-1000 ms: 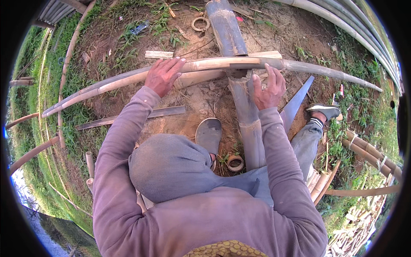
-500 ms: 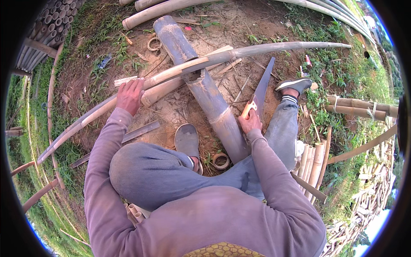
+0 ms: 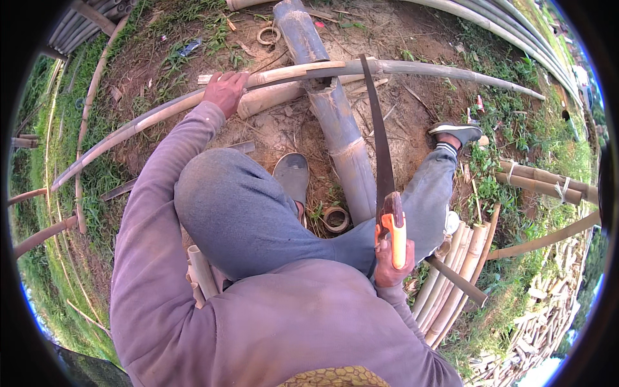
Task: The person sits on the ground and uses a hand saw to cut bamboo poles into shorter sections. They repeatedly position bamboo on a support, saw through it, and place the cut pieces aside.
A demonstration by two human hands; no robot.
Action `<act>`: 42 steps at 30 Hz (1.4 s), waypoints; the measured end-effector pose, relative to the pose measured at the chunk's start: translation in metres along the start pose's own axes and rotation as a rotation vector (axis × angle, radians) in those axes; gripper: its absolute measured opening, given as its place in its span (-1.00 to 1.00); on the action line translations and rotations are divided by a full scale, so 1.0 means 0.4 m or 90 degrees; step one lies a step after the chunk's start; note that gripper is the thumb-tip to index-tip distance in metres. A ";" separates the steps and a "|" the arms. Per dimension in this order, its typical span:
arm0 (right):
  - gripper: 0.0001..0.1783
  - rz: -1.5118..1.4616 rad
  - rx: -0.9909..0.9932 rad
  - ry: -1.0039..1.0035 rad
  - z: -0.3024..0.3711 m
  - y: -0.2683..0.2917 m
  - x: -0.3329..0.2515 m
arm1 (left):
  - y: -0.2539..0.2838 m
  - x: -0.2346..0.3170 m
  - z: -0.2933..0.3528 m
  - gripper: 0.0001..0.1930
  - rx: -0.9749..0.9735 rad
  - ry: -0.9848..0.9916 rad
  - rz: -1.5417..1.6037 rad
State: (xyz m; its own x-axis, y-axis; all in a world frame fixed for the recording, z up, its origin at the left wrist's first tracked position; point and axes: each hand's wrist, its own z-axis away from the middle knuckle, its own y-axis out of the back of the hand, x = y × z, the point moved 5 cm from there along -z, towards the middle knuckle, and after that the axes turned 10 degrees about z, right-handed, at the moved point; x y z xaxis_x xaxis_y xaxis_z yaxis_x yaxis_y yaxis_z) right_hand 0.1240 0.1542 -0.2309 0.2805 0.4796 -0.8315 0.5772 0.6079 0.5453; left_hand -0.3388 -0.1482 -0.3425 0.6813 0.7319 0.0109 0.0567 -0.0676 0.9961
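Right fingers [image 3: 387, 261] gripping saw [image 3: 380, 148], left hand [image 3: 225, 90] on pole [image 3: 161, 116]

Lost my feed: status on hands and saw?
Left hand pressing bamboo pole. Right hand gripping saw, blade at pole. Nothing blocking.

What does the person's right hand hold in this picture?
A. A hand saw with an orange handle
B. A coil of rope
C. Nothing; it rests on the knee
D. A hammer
A: the right hand grips the orange handle of a hand saw, whose long blade reaches up toward the bamboo pole under the left hand.
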 end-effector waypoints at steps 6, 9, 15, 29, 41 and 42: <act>-0.75 0.034 -0.137 0.081 0.023 -0.049 -0.022 | 0.009 0.005 -0.012 -0.48 -0.063 0.025 -0.010; -0.76 0.054 -0.146 0.056 0.024 -0.052 -0.011 | 0.015 0.011 -0.018 -0.47 -0.083 0.029 0.002; -0.76 0.068 -0.141 0.067 0.012 -0.077 -0.015 | 0.015 0.013 -0.010 -0.56 -0.035 0.018 0.016; -0.81 0.040 -0.137 0.066 0.034 -0.118 0.030 | 0.017 0.008 -0.017 -0.54 -0.088 0.040 -0.001; -0.81 0.017 -0.126 0.074 0.027 -0.128 0.023 | 0.029 0.019 -0.017 -0.53 -0.115 0.053 -0.016; -0.81 0.024 -0.138 0.072 0.034 -0.126 0.037 | 0.035 0.026 -0.017 -0.53 -0.127 0.061 -0.005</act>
State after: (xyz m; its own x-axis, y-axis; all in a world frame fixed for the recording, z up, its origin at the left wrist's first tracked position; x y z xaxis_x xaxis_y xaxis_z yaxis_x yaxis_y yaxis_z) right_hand 0.1096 0.1219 -0.2722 0.2037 0.5651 -0.7995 0.3864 0.7039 0.5960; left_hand -0.3360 -0.1371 -0.3278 0.6079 0.7940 0.0019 -0.0900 0.0665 0.9937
